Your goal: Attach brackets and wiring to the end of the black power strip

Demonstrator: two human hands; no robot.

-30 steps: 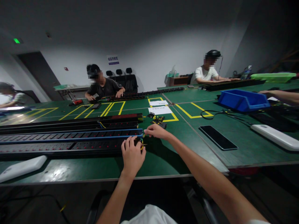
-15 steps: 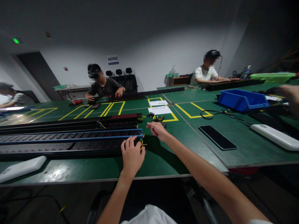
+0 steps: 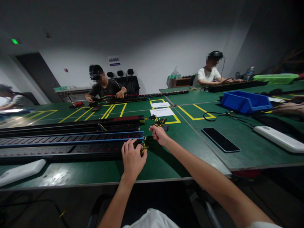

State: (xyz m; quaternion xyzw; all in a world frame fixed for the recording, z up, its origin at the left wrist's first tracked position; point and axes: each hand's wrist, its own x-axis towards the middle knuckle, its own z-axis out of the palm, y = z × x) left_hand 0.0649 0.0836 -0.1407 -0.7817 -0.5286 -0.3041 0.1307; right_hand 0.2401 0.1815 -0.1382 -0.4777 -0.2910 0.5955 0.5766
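My left hand is closed over the right end of the nearest long black power strip, which has a row of small red marks. Yellow and green wires stick out of that end beside my thumb. Just beyond it lies a blue-edged strip of the same kind. My right hand hovers to the right of the strip ends with its fingers pinched together; anything between them is too small to make out. Small black brackets lie just beyond it on the green table.
To the right are a dark phone, a white power bank with a cable and a blue bin. Another white device sits at front left. Paper labels lie beyond the brackets. Several co-workers sit around the table.
My hands stay almost in place, the right one still pinched. At the far right, another person's hand has come down to the table. The co-worker opposite has shifted a hand along a strip.
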